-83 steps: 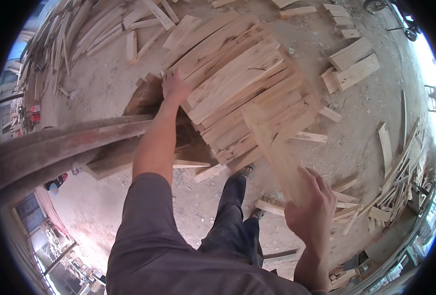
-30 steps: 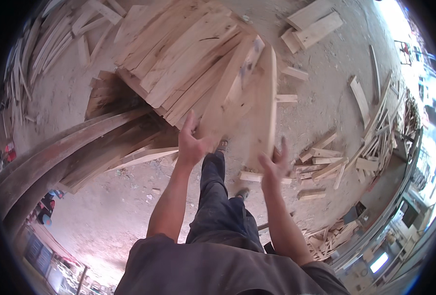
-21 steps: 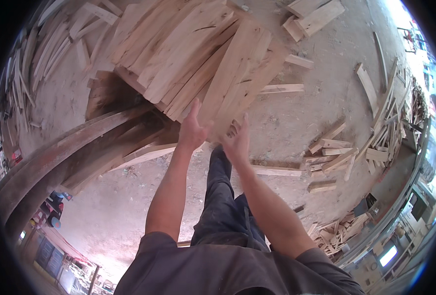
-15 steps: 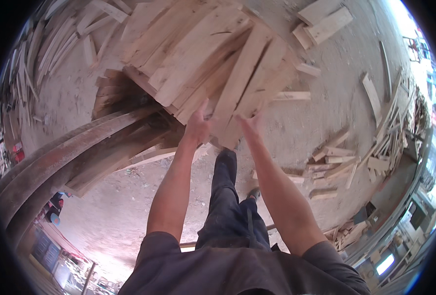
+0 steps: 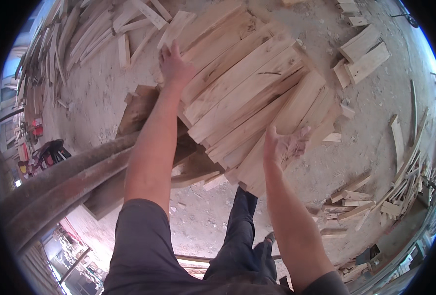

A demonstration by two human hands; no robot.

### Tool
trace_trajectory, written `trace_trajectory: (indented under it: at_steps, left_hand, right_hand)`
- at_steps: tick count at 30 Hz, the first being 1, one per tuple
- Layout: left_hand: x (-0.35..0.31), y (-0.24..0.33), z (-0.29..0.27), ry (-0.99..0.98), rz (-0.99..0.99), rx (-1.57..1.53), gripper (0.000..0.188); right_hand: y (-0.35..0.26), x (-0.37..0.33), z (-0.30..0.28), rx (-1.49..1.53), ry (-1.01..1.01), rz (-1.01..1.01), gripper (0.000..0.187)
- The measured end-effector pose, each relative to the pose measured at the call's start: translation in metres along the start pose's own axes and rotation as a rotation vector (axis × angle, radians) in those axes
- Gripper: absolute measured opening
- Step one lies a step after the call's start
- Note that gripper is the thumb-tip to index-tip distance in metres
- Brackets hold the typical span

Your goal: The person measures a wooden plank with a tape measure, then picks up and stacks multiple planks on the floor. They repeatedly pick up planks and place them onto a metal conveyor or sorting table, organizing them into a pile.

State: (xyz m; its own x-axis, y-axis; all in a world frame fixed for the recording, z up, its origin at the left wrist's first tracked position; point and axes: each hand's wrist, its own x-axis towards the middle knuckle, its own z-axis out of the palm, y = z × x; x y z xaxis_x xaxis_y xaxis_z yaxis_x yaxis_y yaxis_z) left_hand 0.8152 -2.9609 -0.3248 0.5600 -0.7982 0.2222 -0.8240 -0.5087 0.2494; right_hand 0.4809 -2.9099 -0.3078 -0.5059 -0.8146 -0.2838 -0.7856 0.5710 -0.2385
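Leaning over stack (image 5: 223, 98), beside beam (image 5: 75, 172). Left hand (image 5: 177, 68) at stack's left edge, fingers extended, released. Right hand (image 5: 285, 147) over right-hand boards (image 5: 301, 96), fingers splayed, released; whether fingertips touch, can't tell. Dark streak (image 5: 269, 73) marks middle board (image 5: 254, 83).

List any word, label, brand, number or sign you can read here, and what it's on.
None can be read.
Stacked boards: grain, knots and dark marks, no lettering visible.
Brown beams at left: no lettering visible.
Red item near the left edge: too small to tell.
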Motion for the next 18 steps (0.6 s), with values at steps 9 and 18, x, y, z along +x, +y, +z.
trace_trajectory:
  at_steps: [9, 18]
  left_hand:
    - [0.057, -0.017, -0.011, -0.383, -0.098, -0.084, 0.073]
    - [0.010, 0.005, -0.047, -0.574, -0.436, -1.089, 0.047]
  right_hand:
    - [0.003, 0.006, 0.015, -0.055, 0.068, 0.019, 0.120]
    - [0.009, 0.005, 0.022, -0.092, 0.095, 0.007, 0.124]
